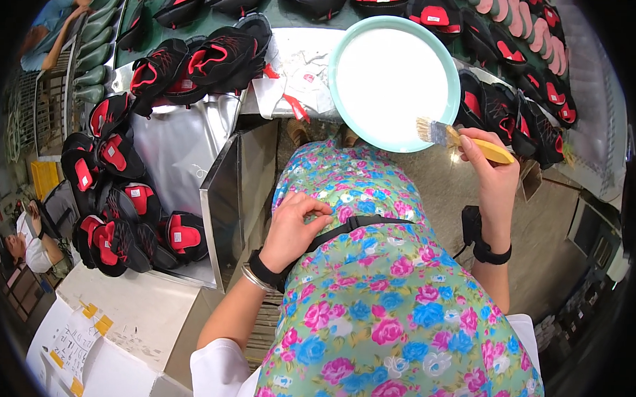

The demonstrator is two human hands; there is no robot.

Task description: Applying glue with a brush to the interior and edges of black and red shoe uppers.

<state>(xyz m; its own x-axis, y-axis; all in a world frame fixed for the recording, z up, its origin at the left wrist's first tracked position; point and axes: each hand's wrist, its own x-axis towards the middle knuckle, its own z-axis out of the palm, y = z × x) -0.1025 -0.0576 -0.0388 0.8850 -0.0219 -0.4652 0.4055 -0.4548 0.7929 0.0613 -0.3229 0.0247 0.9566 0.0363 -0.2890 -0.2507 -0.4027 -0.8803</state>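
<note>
My right hand (493, 183) grips a flat paintbrush (493, 151) by its yellow handle. The brush's pale bristles are over the near right rim of a round turquoise basin (332, 81) holding white liquid. Whether the bristle tips touch the liquid, I cannot tell. In front of my flowered apron (391, 299), my left hand (294, 227) is loosely closed, thumb and forefinger close together, with nothing visible in it. Black shoe uppers with red linings (221, 58) stand on the bench left of the basin.
More black-and-red uppers (113, 237) are heaped on the metal surface at left. Others line the green conveyor (145, 24) at the back. White scraps lie beside the basin. A cardboard box (135, 307) stands at lower left. Other people are at far left.
</note>
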